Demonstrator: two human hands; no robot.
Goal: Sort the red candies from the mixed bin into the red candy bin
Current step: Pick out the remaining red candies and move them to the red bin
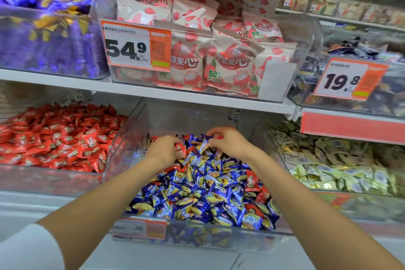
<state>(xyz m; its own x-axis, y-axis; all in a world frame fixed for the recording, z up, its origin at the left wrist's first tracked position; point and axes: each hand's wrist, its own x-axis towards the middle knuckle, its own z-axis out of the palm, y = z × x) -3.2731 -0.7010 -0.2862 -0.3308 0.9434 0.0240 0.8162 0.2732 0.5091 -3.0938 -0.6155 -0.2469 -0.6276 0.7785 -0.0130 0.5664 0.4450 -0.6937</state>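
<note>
The clear mixed bin (195,238) in the middle holds mostly blue-and-yellow candies (197,193) with a few red candies (252,180) scattered on its right side. Both hands reach over the far end of the pile. My left hand (164,149) grips a red candy (178,147) in curled fingers. My right hand (228,140) pinches another red candy (218,137) at its fingertips. The red candy bin (50,178), to the left on the same shelf, is heaped with red wrapped candies (59,138).
A bin of pale yellow-white candies (333,164) stands to the right. The shelf above carries purple sweets (48,28), strawberry-print packets (208,61) behind a 54.9 price tag (135,46), and dark sweets behind a 19.8 tag (348,79).
</note>
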